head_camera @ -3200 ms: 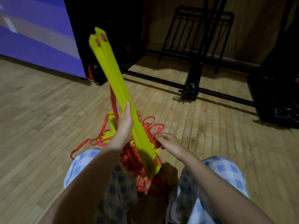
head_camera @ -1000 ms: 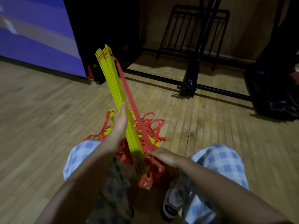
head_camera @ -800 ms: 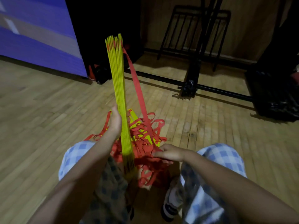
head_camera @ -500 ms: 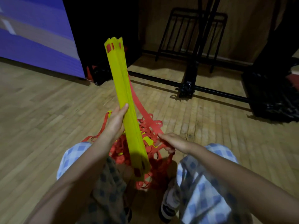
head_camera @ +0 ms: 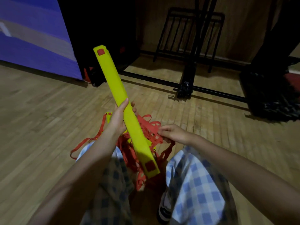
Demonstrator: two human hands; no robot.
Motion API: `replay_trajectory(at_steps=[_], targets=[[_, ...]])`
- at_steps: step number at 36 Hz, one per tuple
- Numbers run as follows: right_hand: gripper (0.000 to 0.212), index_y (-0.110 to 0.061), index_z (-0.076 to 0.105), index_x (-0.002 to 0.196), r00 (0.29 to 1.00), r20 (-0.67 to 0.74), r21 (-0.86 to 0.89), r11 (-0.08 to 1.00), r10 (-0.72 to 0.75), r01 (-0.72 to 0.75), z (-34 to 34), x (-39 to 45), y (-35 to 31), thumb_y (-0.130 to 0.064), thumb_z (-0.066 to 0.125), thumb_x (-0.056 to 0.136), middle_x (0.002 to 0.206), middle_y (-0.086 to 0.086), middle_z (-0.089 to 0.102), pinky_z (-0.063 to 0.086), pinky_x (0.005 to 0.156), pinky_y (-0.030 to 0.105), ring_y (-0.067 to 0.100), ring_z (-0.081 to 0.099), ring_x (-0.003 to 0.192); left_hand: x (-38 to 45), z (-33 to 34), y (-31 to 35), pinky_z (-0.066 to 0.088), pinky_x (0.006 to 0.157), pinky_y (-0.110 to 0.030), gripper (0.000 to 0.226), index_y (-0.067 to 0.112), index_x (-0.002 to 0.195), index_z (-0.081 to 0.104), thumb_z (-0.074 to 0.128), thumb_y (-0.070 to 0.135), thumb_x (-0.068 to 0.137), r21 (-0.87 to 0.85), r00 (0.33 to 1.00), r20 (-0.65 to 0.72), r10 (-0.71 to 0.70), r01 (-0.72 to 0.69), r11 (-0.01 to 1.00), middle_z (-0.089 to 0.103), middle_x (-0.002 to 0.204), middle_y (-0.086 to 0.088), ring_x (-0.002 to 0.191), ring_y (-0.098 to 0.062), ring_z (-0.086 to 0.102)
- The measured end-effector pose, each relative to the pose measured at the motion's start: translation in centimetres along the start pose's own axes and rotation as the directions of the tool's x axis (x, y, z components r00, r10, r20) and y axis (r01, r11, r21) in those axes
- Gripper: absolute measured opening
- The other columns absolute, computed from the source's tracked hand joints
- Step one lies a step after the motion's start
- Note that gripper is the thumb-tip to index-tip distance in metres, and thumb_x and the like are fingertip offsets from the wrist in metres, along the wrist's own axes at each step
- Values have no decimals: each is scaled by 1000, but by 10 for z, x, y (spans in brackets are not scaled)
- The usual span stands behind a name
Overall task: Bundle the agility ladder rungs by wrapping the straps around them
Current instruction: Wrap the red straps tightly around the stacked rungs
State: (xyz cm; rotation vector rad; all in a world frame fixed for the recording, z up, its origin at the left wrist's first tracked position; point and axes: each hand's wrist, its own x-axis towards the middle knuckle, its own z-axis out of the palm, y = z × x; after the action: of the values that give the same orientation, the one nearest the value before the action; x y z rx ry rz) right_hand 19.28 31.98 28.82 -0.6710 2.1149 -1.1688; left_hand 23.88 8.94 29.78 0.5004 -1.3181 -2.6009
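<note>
Wooden gym floor [head_camera: 48, 111] underfoot. Left hand [head_camera: 118, 118] curled round stacked yellow rungs [head_camera: 125, 111], stack angled toward 11 o'clock. Right hand [head_camera: 174, 133] pinched red straps [head_camera: 151, 132] at 3 o'clock. Wrapping seemingly not begun; next needs strap drawn taut around stack.

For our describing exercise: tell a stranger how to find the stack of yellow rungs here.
Start at the wooden floor, then the person's checked trousers. Above the knees, the left hand grips the stack of yellow rungs, slanting up. It is stiff and yellow with red squares at both ends, unlike the limp red straps.
</note>
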Motion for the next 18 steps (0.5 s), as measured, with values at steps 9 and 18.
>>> replay_trajectory(at_steps=[9, 18], targets=[[48, -19, 49, 55, 998, -50, -332, 941, 46, -60, -53, -3, 16, -36, 51, 100, 48, -4, 43, 31, 50, 23, 10, 38, 43, 14, -22, 12, 50, 64, -34, 36, 21, 110, 54, 73, 25, 80, 650, 952, -86, 295, -172, 741, 62, 71, -1, 57, -18, 58], [40, -7, 57, 82, 933, -248, 171, 960, 259, -221, -62, 3, 46, -44, 54, 96, 55, 1, 37, 26, 40, 21, 10, 29, 40, 22, -32, -16, 54, 64, -38, 19, 20, 98, 54, 69, 15, 87, 432, 984, -170, 61, 18, 902, 65, 79, -9, 62, -26, 66]])
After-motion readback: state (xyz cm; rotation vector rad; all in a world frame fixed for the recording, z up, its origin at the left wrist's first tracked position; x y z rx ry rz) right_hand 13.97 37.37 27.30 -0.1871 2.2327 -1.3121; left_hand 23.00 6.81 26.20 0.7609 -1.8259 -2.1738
